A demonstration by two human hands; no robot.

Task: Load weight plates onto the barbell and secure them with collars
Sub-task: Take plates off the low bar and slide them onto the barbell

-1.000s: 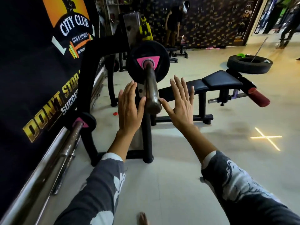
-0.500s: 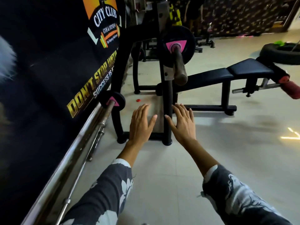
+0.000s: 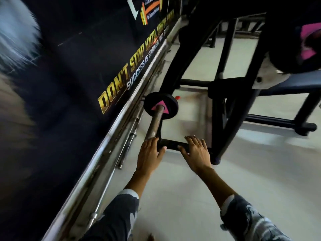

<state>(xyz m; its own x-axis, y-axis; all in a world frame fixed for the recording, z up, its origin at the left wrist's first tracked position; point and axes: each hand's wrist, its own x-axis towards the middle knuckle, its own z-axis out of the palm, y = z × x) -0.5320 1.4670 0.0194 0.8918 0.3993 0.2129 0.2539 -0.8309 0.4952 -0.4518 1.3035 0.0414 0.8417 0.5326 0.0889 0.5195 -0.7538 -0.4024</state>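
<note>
A small black weight plate [image 3: 160, 108] with a pink triangle sits on a low storage peg [image 3: 154, 124] of the black rack. My left hand [image 3: 150, 153] hovers at the near end of that peg, fingers spread, holding nothing. My right hand [image 3: 196, 150] is open too, over the rack's bottom crossbar [image 3: 172, 145]. At the top right, blurred, is the larger black plate [image 3: 293, 40] with a pink mark on the racked barbell. No collars are in view.
A black banner wall [image 3: 86, 66] with a steel rail [image 3: 104, 153] runs along the left. A spare bar [image 3: 128, 145] lies on the floor beside the rail. The black rack uprights [image 3: 232, 105] and bench frame [image 3: 278, 122] stand to the right. Pale floor lies near me.
The view has dropped and swung left. Both hands moved down from the upper barbell sleeve to the low peg with the small plate, staying open.
</note>
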